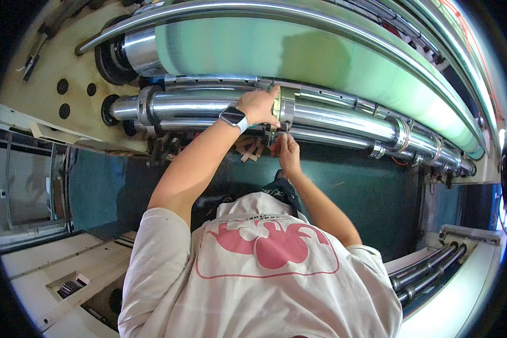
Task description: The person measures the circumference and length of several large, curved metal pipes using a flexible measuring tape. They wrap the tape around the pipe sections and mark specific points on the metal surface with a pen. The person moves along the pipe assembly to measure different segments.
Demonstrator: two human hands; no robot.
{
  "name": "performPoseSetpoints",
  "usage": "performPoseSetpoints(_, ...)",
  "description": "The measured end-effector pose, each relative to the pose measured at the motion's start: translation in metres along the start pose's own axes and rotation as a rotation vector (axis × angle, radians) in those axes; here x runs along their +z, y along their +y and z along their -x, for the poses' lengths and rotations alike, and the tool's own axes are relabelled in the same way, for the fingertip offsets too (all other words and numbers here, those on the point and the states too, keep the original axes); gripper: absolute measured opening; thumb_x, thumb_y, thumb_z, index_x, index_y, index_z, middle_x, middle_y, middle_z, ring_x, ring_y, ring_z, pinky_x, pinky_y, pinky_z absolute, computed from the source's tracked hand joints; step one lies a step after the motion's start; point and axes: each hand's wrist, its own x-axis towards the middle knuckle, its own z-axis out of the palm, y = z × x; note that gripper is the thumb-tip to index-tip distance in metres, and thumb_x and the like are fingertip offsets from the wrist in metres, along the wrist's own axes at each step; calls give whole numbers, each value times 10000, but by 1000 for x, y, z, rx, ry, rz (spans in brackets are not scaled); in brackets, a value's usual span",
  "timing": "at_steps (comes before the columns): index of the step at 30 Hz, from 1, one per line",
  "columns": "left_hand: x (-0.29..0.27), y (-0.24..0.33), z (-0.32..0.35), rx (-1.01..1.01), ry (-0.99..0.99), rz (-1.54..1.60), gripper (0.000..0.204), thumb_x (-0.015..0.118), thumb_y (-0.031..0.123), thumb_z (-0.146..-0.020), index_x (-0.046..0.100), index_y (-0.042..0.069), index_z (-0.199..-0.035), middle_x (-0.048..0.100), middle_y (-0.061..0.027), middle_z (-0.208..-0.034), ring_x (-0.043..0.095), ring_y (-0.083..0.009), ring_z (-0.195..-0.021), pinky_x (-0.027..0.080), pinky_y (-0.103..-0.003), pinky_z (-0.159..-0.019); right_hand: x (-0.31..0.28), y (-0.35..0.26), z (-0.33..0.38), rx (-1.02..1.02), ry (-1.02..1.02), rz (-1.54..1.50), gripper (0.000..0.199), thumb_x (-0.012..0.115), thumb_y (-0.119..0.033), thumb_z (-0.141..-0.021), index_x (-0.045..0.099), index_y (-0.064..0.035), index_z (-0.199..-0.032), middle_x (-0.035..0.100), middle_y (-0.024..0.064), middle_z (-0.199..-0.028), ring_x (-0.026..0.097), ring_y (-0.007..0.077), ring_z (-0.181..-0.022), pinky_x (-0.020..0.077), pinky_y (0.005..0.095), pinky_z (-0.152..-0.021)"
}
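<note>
At the far left a cream machine side plate (45, 79) with round black holes carries the ends of several rollers. From it a shiny steel roller (197, 106) runs to the right across the picture, and above it lies a wide roller wrapped in pale green film (321, 56), with a thin curved steel bar (253, 11) arching over that.

The left hand (258, 106), with a dark smartwatch (233, 117) on its wrist, lies over the top of the steel roller, fingers curled down against a brass-coloured ring (277, 110) that sits around the roller near its middle. Just below and a little to the right, the right hand (287, 151) reaches up under the same ring, its fingers pinched together at the ring's lower edge; what they pinch is too small to tell.

Further right the roller carries more steel collars (403, 134), narrowing toward the far end. Under the hands hangs a dark green sheet (366, 191). At the lower right a set of dark pipes (428, 273) runs along a white frame.
</note>
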Motion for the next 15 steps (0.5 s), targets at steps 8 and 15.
performPoseSetpoints(8,4,-38,139,-355,301,361,578,666,306,-737,450,44,-1205,577,-154,-642,579,-270,-577,449,-337,-532,9,13,0,74,-19,53,176,458,-194,-892,472,-71,-768,436,-2,-588,412,95,-526,346,246,-498)
performPoseSetpoints(15,46,-56,250,-634,409,512,244,635,189,-771,600,-8,-911,617,-138,-699,604,-216,-621,460,-321,-560,42,-1,-25,427,419,-277,146,471,-148,-748,437,-113,-610,359,1,-487,332,129,-389,248,273,-370)
